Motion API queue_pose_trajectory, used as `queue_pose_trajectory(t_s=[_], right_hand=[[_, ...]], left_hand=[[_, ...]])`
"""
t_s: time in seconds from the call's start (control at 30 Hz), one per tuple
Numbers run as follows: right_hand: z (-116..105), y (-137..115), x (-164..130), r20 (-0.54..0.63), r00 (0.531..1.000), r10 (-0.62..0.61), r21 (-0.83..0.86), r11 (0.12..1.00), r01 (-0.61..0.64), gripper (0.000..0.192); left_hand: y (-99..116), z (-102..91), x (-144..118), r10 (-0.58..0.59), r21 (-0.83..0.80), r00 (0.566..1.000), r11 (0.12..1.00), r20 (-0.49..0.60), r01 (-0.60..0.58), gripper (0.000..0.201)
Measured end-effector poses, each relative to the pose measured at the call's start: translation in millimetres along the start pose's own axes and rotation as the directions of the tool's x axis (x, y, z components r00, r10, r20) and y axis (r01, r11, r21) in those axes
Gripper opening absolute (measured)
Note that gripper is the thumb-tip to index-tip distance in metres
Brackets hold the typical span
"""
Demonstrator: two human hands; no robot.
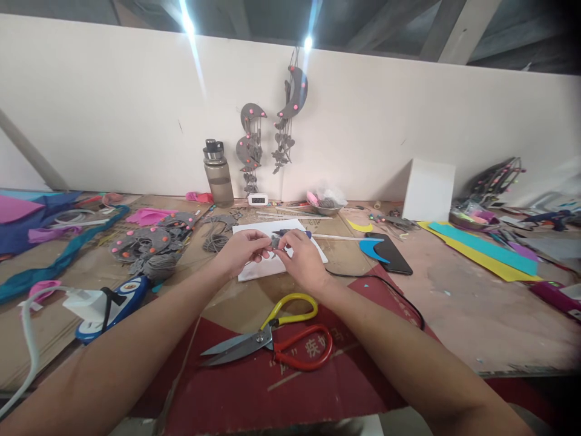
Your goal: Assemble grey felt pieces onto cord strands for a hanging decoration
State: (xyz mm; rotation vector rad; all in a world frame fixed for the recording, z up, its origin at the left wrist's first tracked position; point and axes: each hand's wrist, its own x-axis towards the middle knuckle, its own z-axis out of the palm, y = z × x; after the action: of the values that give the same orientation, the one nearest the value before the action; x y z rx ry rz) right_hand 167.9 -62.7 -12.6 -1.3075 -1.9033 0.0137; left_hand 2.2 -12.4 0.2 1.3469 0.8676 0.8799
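The workbench (pixel 454 303) is carrying foam sheets (pixel 481 251), grey felt cut-outs (pixel 149 245) and a white sheet (pixel 263 266). Large scissors (pixel 272 339) are lying open near the front edge (well short of the hands). A water bottle (pixel 218 172) is standing at the wall; a metal bowl (pixel 325 207) is holding scraps. The left hand (pixel 240 251) and right hand (pixel 302 257) are both pinching a small grey felt piece (pixel 275 243) above the sheet.
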Motion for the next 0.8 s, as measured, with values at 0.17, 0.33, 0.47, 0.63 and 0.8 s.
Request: queue_pose_trajectory(t_s=[0.17,0.33,0.47,0.63,0.8], right_hand=[[1,0,0,-0.041,0.999,0.006,0.097,0.995,-0.002,0.007],[1,0,3,0.004,0.996,0.091,0.329,0.940,-0.087,0.044],[3,5,5,0.119,0.978,0.171,0.416,0.886,-0.205,0.041],[4,9,7,0.043,0.974,0.220,0.424,0.879,-0.218,0.011],[-2,3,7,0.002,0.972,0.236,0.430,0.877,-0.213,0.009]], left_hand=[[4,-5.9,2,0.011,-0.011,0.999,1.000,-0.041,-0.011,0.024],[8,-2.8,-1,0.094,0.134,0.993,0.987,-0.071,-0.084,0.019],[6,-2.3,-1,0.164,0.264,0.984,0.954,-0.065,-0.142,0.013],[6,-9.7,3,0.188,0.242,0.966,0.960,-0.177,-0.142,0.009],[7,-16.4,9,0.180,0.027,0.916,0.983,-0.357,-0.183,0.013]])
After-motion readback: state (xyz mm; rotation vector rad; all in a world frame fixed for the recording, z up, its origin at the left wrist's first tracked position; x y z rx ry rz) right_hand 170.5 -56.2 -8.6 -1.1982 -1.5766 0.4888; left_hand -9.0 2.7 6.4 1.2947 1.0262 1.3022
